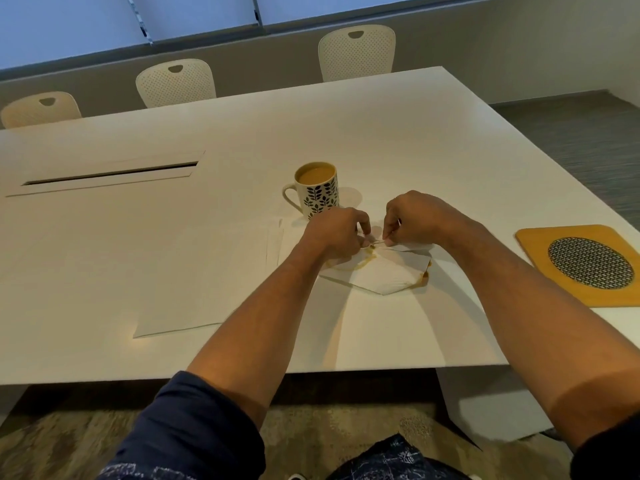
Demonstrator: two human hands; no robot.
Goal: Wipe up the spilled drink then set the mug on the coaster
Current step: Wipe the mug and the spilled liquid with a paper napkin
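Both hands pinch a stained paper napkin on the white bench.

The left hand (337, 233) and right hand (412, 218) hold the napkin (384, 275) with narrow fingers at its far edge. The full leaf-pattern mug (318, 188) stands just beyond; the orange coaster (585, 263) lies well apart at right.

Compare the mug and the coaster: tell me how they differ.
The mug is white with a dark leaf print; the coaster is orange-yellow with a dark mesh oval in its middle. The mug stands upright and holds a milky brown drink; the coaster lies flat and bare. The mug sits just beyond the hands; the coaster lies off to the right. Both rest on the white table.
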